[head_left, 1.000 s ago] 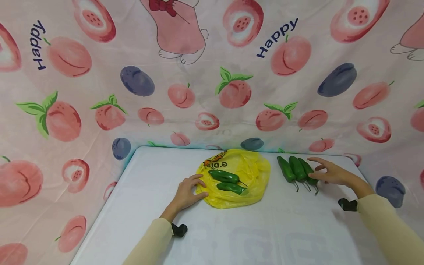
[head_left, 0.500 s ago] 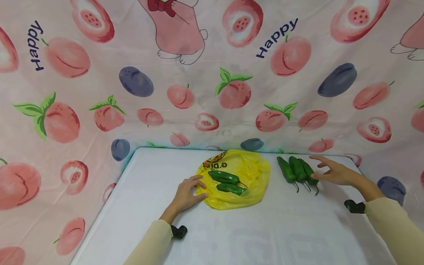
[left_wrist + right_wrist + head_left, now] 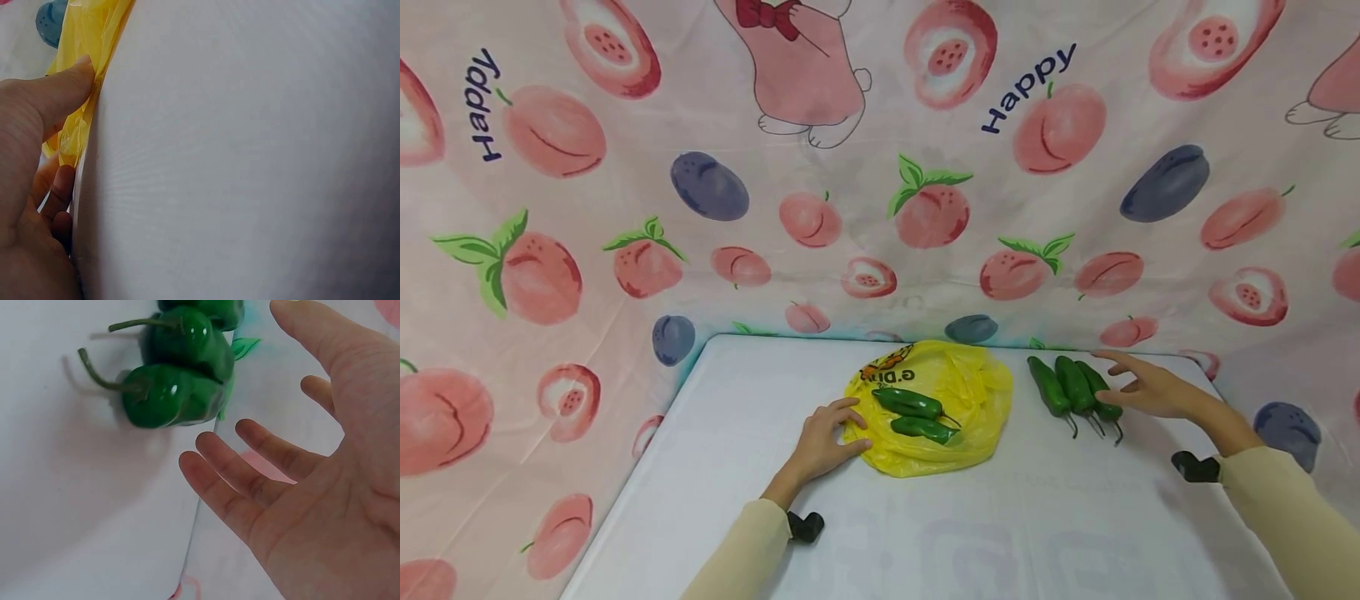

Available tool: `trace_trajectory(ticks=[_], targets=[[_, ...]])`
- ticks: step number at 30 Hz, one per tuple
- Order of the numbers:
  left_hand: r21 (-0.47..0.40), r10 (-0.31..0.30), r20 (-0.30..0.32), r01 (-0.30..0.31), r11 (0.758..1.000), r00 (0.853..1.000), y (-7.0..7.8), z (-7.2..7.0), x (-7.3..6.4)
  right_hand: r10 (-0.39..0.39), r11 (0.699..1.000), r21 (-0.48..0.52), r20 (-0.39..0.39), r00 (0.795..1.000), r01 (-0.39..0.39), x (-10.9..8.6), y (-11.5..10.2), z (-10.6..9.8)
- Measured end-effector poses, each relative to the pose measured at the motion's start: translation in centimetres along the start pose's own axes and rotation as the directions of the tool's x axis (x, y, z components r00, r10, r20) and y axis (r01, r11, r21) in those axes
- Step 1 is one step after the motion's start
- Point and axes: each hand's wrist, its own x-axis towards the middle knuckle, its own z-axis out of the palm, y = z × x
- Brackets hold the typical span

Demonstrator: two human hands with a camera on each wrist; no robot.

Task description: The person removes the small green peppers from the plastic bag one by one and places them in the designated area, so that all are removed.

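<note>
In the head view, a yellow plastic bag [image 3: 973, 446] lies flat on the white table with two green peppers, one pepper [image 3: 908, 403] behind the other pepper [image 3: 922, 429]. My left hand [image 3: 822, 437] rests at the bag's left edge, thumb and fingers spread apart on it. The left wrist view shows the thumb [image 3: 69, 87] against the yellow plastic. To the right of the bag, three more green peppers [image 3: 1073, 385] lie side by side, stems toward me. My right hand [image 3: 1157, 392] hovers beside the rightmost one, fingers spread; in the right wrist view its palm [image 3: 325, 506] holds nothing.
The white table [image 3: 1000, 525] ends at a back edge just behind the bag and peppers. A pink fruit-printed cloth [image 3: 880, 208] hangs behind and along the sides. A dark device sits at the left wrist [image 3: 806, 527] and another at the right wrist [image 3: 1195, 467].
My right hand has shifted slightly right and then a little back toward the three peppers. The left hand, bag and peppers stay in place.
</note>
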Motion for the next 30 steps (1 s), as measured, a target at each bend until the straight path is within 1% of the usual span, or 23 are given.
trace_trajectory(ticks=[9,16,24,30], targets=[[0.007,0.011,0.005,-0.011,1.0,1.0,-0.2,0.0,0.0,-0.099,0.995,0.018,-0.012,0.995,0.1,1.1,-1.8,0.0],[-0.002,0.018,-0.003,-0.018,1.0,1.0,-0.1,-0.1,0.0,-0.17,0.985,-0.021,-0.015,0.985,0.17,2.4,-3.5,0.2],[0.005,0.017,0.008,-0.017,1.0,1.0,0.2,-0.3,-0.1,-0.14,0.99,0.005,0.023,0.99,0.139,3.9,-6.0,0.8],[0.001,-0.006,0.015,0.006,1.0,1.0,0.5,-0.4,-0.1,-0.198,0.98,0.02,0.02,0.98,0.198,5.0,-7.7,1.4]])
